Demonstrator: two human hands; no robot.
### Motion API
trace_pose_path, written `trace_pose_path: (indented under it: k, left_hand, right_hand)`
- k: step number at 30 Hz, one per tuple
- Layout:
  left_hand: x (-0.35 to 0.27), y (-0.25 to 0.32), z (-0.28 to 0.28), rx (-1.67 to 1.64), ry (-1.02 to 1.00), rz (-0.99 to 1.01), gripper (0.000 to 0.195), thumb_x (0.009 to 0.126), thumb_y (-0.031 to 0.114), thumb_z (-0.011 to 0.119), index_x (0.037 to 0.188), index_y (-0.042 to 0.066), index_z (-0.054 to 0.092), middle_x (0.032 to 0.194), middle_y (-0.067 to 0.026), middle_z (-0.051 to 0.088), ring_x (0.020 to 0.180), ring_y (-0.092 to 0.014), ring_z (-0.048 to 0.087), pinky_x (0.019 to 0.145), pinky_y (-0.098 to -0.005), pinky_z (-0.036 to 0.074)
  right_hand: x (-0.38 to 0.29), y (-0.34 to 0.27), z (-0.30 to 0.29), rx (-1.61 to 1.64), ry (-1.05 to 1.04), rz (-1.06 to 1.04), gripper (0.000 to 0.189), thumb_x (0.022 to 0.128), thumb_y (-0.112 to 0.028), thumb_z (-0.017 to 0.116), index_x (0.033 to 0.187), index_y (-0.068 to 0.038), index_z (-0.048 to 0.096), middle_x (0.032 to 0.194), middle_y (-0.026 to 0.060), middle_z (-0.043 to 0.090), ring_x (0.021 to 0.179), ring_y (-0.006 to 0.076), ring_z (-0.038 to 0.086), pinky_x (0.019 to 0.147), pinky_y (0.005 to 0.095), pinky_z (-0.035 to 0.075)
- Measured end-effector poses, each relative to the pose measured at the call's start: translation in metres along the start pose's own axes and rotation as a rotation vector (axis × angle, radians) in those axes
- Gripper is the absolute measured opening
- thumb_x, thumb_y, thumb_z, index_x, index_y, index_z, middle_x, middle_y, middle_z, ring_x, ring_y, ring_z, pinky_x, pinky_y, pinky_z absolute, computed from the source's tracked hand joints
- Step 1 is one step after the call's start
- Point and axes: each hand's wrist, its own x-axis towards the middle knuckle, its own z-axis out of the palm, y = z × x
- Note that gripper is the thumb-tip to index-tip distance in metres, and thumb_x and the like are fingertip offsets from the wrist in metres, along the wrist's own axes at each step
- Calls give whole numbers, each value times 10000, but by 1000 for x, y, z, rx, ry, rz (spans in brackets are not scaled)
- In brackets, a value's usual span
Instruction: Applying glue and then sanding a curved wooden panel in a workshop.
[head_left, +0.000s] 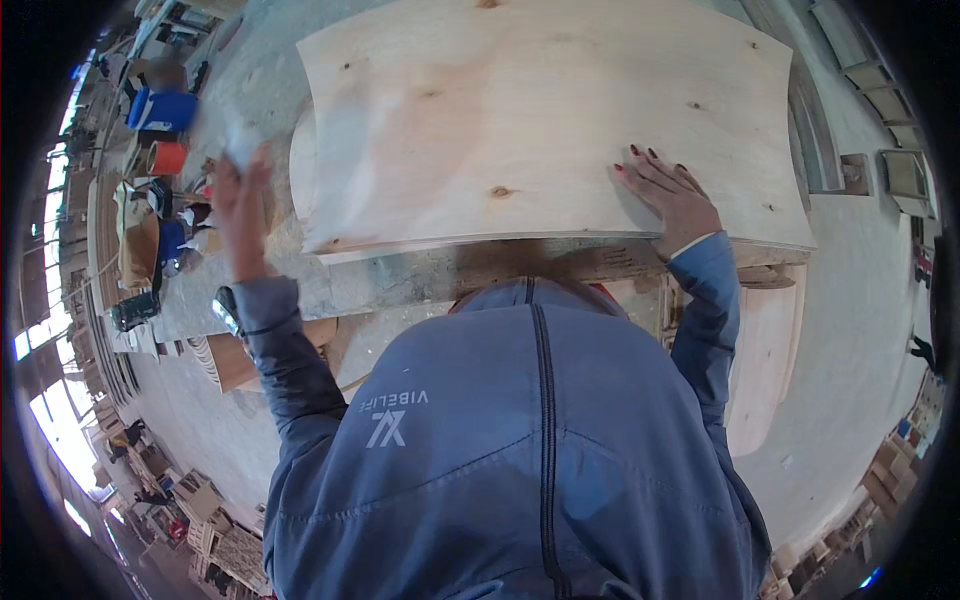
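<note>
A large pale plywood sheet (555, 127) with several dark knots lies on a worn workbench (375, 281) before me. Its near edge shows a thin layered stack. My right hand (671, 195) rests palm down on the right part of the sheet, fingers spread, holding nothing. My left hand (244, 202) is raised left of the sheet, over the bench, and blurred by motion. A whitish blur (240, 142) shows at its fingertips; whether the hand holds it cannot be told.
On the bench's left lie a red-orange tape roll (166, 158), a blue container (161, 111) and a brown bag (139, 251). Curved plywood pieces (232, 360) sit below the bench at left. More panels (765, 360) stand at right. Wooden frames (904, 176) line the far right.
</note>
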Motion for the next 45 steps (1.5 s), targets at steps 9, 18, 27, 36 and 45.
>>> trace_pose_path:
  k: [9, 18, 27, 36, 45]
  left_hand:
    - [25, 75, 178, -155, -252, 58, 304, 868, 322, 651, 968, 45, 577, 737, -10, 587, 631, -75, 509, 563, -219, 402]
    - [47, 86, 240, 133, -121, 119, 467, 820, 444, 650, 838, -18, 581, 629, -74, 547, 556, -146, 491, 528, -299, 387]
    - [41, 97, 259, 216, -129, 151, 487, 811, 461, 646, 795, -18, 563, 681, -169, 587, 615, -279, 551, 585, -364, 430]
    - [37, 97, 263, 259, -98, 150, 504, 802, 474, 650, 759, -17, 546, 632, -146, 565, 578, -272, 543, 564, -362, 424]
    - [22, 84, 220, -501, -293, -371, 363, 863, 405, 639, 919, 54, 566, 812, -49, 633, 660, -97, 585, 664, -261, 492]
  right_hand:
    - [4, 3, -8, 97, 51, -68, 673, 684, -47, 600, 1332, -181, 472, 1443, 73, 396, 1349, 239, 347, 1108, 440, 277]
    - [8, 11, 0, 63, 151, -188, 498, 775, -74, 533, 1271, -101, 515, 1386, 135, 449, 1295, 293, 419, 1062, 444, 336]
    - [11, 13, 7, 40, 235, -202, 435, 805, -90, 493, 1237, -98, 543, 1325, 124, 507, 1245, 298, 477, 1043, 417, 376]
    - [13, 15, 4, 55, 185, -206, 446, 811, -107, 502, 1255, -83, 528, 1356, 152, 473, 1267, 311, 452, 1054, 423, 362]
    - [12, 15, -2, 116, 123, -238, 573, 724, -50, 559, 1292, -80, 490, 1379, 160, 447, 1297, 304, 416, 1076, 422, 329]
